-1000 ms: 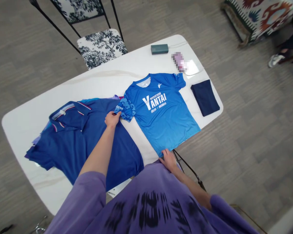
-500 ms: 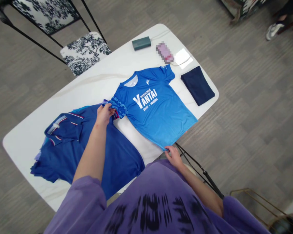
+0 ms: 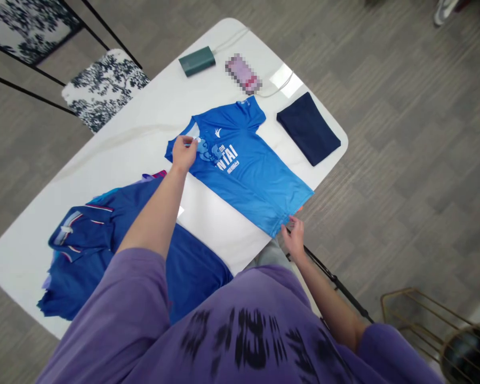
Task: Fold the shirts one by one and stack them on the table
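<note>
Grip of the left hand (image 3: 183,154) is narrow, thumb and fingers pinched on the patterned sleeve (image 3: 208,151) of the light-blue T-shirt (image 3: 260,173), beside its collar. That sleeve lies inward over the chest, covering part of the white lettering. Grip of the right hand (image 3: 294,234) is narrow too, closed on the hem at the corner nearest the person.

Seen from the head view, the T-shirt lies face up on the white surface (image 3: 116,144), its long axis slanting from the collar, at upper left, down to the hem, at lower right. The two hands sit at opposite ends of its left side edge, so a line between them runs roughly along that axis, with most of the cloth to the right of it. The left hand is nearer the collar, the right nearer the hem. A dark blue polo shirt (image 3: 196,261) lies left of the T-shirt, apart from it; a folded navy cloth (image 3: 309,129) lies to its right.
</note>
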A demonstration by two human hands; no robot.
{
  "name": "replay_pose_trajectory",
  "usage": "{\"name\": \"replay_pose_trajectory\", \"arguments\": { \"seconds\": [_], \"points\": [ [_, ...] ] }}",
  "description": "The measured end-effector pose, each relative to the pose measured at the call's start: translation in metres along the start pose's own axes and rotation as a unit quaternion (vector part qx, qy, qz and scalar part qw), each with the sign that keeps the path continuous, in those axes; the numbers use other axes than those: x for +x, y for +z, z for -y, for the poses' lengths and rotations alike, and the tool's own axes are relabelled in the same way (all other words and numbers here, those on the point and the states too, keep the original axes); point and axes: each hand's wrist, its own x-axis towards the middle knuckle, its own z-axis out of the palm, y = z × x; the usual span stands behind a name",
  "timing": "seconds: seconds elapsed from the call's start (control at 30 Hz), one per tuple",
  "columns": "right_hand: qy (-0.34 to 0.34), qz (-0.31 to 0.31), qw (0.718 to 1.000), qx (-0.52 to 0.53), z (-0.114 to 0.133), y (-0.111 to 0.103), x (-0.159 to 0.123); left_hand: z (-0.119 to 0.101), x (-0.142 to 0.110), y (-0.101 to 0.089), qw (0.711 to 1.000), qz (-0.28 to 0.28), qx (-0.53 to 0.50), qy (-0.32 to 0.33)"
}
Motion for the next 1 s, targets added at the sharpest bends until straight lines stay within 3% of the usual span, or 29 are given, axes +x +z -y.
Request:
{"name": "replay_pose_trajectory", "arguments": {
  "seconds": [0.1,0.2,0.37,0.53,0.63,0.73,0.83,1.0],
  "points": [
    [-0.074,0.055,0.993,-0.077,0.000,0.003,-0.001,0.016,-0.035,0.012,0.987,0.007,0.157,0.017],
    [-0.110,0.109,0.977,-0.145,0.000,0.011,0.000,0.033,-0.060,0.014,0.970,0.066,0.231,0.030],
    [-0.117,0.134,0.965,-0.190,-0.003,0.025,0.001,0.056,-0.056,0.003,0.947,0.152,0.280,0.042],
    [-0.099,0.175,0.948,-0.245,0.013,0.031,-0.013,0.059,-0.045,-0.013,0.939,0.183,0.286,0.062],
    [-0.104,0.157,0.952,-0.242,0.021,0.026,-0.013,0.048,-0.060,-0.013,0.946,0.159,0.273,0.076],
    [-0.118,0.100,0.964,-0.218,0.019,0.010,-0.001,0.030,-0.106,0.001,0.955,0.126,0.251,0.098],
    [-0.125,0.071,0.968,-0.205,0.011,-0.012,0.026,0.010,-0.177,0.029,0.956,0.127,0.249,0.085],
    [-0.147,0.105,0.966,-0.185,0.001,-0.047,0.103,-0.015,-0.301,0.091,0.942,0.205,0.260,0.054]
  ]
}}
